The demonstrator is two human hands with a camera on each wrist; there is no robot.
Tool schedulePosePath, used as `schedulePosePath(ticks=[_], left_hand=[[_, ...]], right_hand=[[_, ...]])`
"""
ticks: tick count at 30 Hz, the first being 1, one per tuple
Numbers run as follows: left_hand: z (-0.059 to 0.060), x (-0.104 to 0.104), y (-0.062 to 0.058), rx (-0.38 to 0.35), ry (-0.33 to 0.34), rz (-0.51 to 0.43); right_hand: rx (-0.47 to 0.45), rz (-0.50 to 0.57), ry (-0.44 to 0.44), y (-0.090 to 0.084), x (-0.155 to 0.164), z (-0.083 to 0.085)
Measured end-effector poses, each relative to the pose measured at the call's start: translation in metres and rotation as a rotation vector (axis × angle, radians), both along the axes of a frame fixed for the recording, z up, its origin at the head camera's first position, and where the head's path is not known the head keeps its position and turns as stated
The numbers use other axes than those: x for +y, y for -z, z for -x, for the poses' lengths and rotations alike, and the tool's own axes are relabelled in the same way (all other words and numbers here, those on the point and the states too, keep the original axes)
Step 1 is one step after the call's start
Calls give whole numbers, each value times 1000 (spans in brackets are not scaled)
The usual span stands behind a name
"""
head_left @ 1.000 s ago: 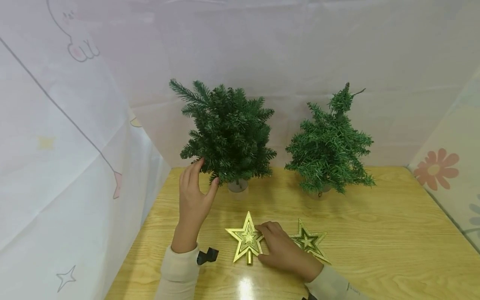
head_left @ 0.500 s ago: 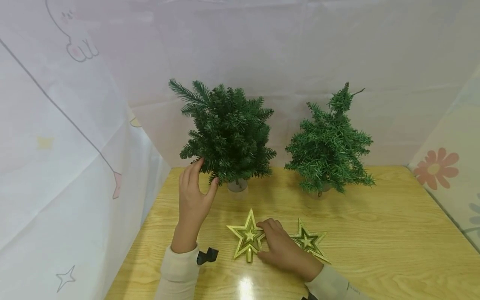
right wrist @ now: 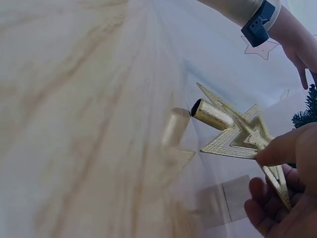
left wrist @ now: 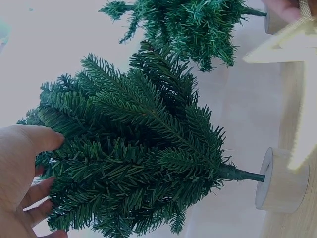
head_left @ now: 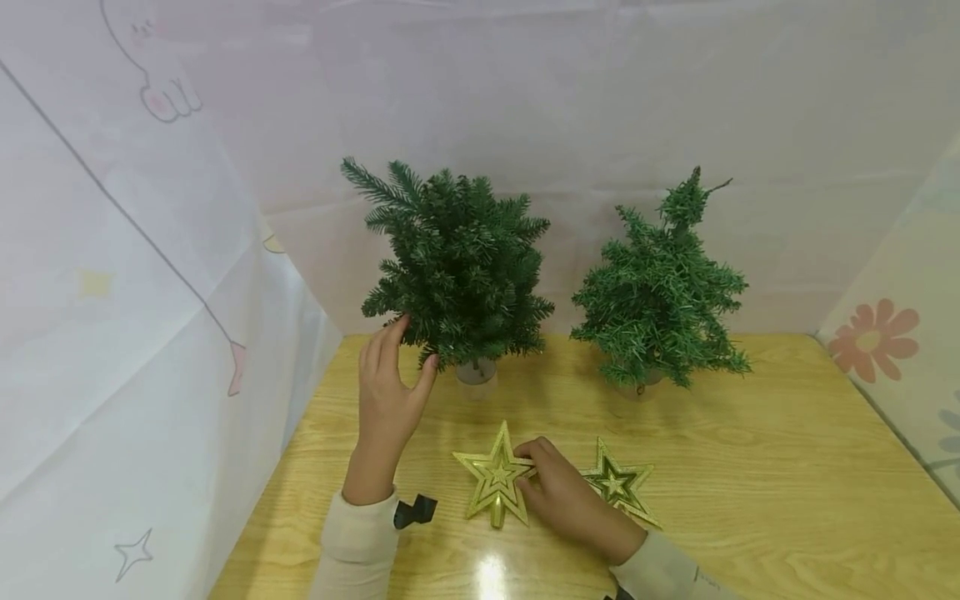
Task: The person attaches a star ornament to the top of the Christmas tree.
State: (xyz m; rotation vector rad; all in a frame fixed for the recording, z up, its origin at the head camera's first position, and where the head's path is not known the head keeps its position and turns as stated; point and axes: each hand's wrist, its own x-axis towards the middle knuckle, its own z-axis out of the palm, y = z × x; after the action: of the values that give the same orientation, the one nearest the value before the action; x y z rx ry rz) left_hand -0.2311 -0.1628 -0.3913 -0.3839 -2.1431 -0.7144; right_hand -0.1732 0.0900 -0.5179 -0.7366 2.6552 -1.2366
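Note:
A gold star tree topper [head_left: 499, 476] is pinched at one point between the thumb and fingers of my right hand [head_left: 562, 492]. Its hollow socket [right wrist: 213, 115] shows in the right wrist view, over its reflection in the tabletop. My left hand [head_left: 386, 400] is at the lower left of the dark green artificial Christmas tree [head_left: 461, 267], thumb and fingers spread, fingertips right at the branches. That tree stands on a round pale base [left wrist: 282, 186]. Just right of my right hand, a second gold star topper [head_left: 613, 485] lies on the table, partly hidden by that hand.
A lighter green small artificial tree [head_left: 667, 300] stands to the right of the dark one, its top bent. Both trees are near the back of the wooden table [head_left: 787, 467], against a pale cloth backdrop [head_left: 585, 92] with printed drawings on its sides.
The star topper in my right hand has tilted and shifted slightly, and the fingers have changed their hold on its point. My left hand and both trees have stayed in place.

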Motion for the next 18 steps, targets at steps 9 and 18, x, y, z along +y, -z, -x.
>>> schedulePosePath(ticks=[9, 18], left_hand=[[0, 0, 0, 12, 1, 6], [0, 1, 0, 0, -7, 13]], right_hand=[[31, 178, 9, -8, -1, 0], [66, 242, 23, -12, -1, -1]])
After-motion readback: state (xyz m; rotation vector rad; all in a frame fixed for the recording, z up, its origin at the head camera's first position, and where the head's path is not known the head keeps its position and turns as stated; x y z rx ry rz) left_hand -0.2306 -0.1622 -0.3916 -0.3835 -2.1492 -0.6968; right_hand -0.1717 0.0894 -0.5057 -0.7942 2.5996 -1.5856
